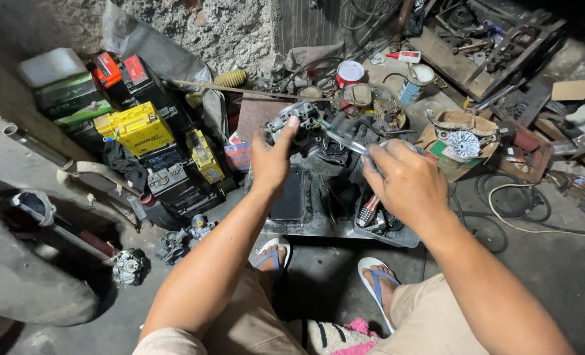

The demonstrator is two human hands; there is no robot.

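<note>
Grey concrete floor (555, 276) carries everything in this workshop corner, and a rough stone wall (227, 26) closes off the far side. Stacked at far left are batteries (141, 128), one yellow and others black with red tops. Directly ahead lies a dark metal tray (319, 227), with a black plastic bin (397, 235) on its right part holding a red-handled tool (369, 209) and small metal bits. To the right, a torn cardboard box (437, 141) contains a silvery finned part (463, 143). Above the tray, the left hand (271, 161) is closed around the near side of a grey carburetor (299, 121), thumb up against its body, holding it raised. The right hand (404, 181) has its grip shut on a screwdriver (345, 140) with a clear handle; its long axis runs from that hand leftward and slightly away, the tip meeting the carburetor's right side. So the carburetor sits left of the right hand and just beyond the left, which is nearer. Another carburetor (181, 240) rests on the floor near left.
</note>
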